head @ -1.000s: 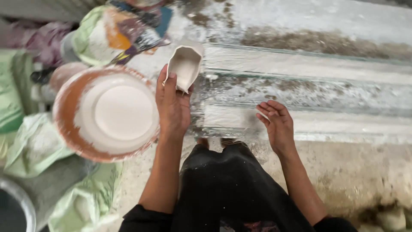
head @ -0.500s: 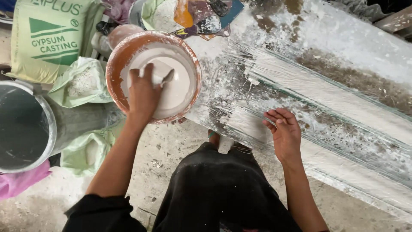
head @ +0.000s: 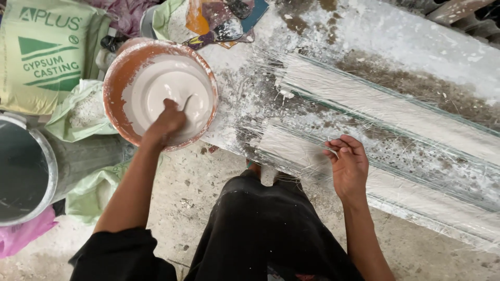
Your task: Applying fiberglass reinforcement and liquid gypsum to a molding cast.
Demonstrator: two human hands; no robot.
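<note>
- Stretching from the middle of the view to the right edge, a long white moulding slab (head: 396, 119) lies on the ground, ridged along its length, crusted with dried plaster and strewn with fine glassy fibres
- A grey metal drum (head: 31, 171) stands at the left edge, partly cut off by the frame
- A green and cream sack (head: 44, 57) of powder leans at the upper left, with a pale green plastic bag (head: 78, 112) crumpled just beside it and touching the drum
- The person's dark trousers (head: 265, 229) fill the lower middle, above a dusty concrete floor (head: 192, 192)
- The round orange basin (head: 119, 78) sits near the slab's left end, just right of the sack, holding smooth white wet plaster (head: 161, 86)
- A scrap of coloured printed wrapper (head: 224, 21) lies at the top, beyond the basin
- The left hand (head: 167, 120) reaches into the basin and is dipped in the wet plaster at its near side; the fingers are curled down into the mix, and I cannot tell whether they hold anything
- The right hand (head: 348, 165) rests at the near edge of the slab, palm partly up, the fingers loosely bent and close together, with the tips touching the fibres there
</note>
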